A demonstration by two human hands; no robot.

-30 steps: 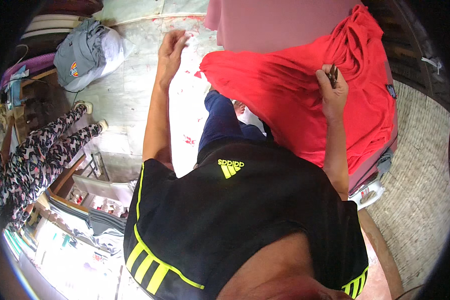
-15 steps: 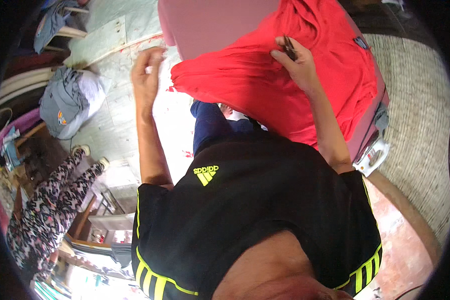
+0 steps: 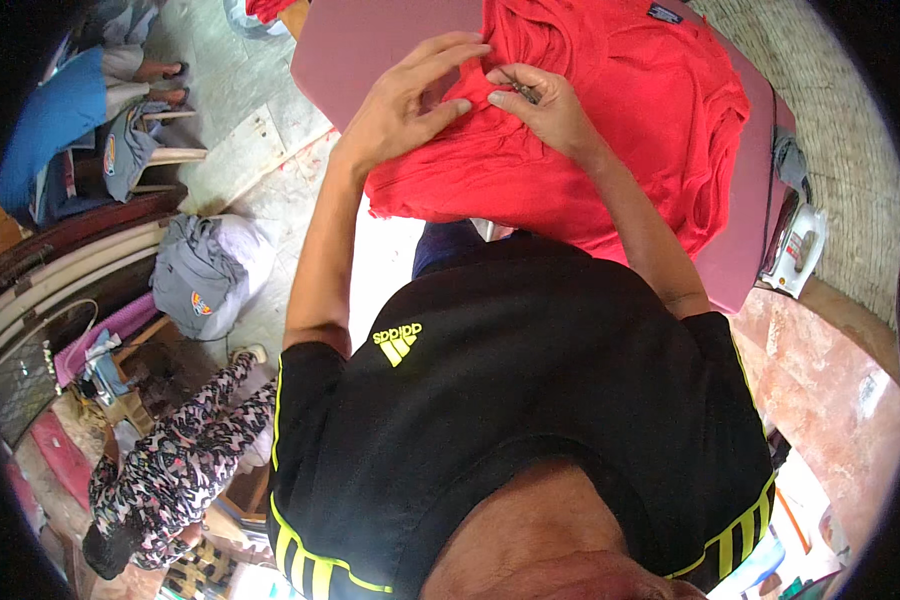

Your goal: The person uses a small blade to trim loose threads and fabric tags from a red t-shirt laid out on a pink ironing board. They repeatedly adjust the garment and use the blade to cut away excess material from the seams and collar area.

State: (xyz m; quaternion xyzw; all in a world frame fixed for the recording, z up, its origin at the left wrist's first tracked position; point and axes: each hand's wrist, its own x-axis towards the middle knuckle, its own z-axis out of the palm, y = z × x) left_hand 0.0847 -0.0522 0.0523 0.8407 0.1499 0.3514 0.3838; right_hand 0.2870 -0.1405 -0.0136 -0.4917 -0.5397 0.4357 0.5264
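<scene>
A red garment (image 3: 640, 130) lies bunched and wrinkled on a mauve padded table (image 3: 355, 45), with a small dark label near its far edge. My left hand (image 3: 405, 105) is at the garment's left side, thumb and fingers spread apart, with red cloth showing beyond the fingertips. Just right of it, my right hand (image 3: 555, 115) is closed on a small dark metal tool (image 3: 523, 92) that looks like thread snips. The right thumb and forefinger tips point toward my left hand, close over the cloth; most of the tool is hidden in the palm.
A white iron (image 3: 798, 250) stands at the table's right edge, beside a dark cord and grey cloth. A grey garment with white cloth (image 3: 205, 275) lies on the left. One person in patterned clothes (image 3: 175, 465) is at lower left; another in blue (image 3: 65, 130) sits farther off.
My left hand has come right and over the red garment, and my right hand has moved left to meet it. The garment's left part is gathered closer in. The view has shifted.
</scene>
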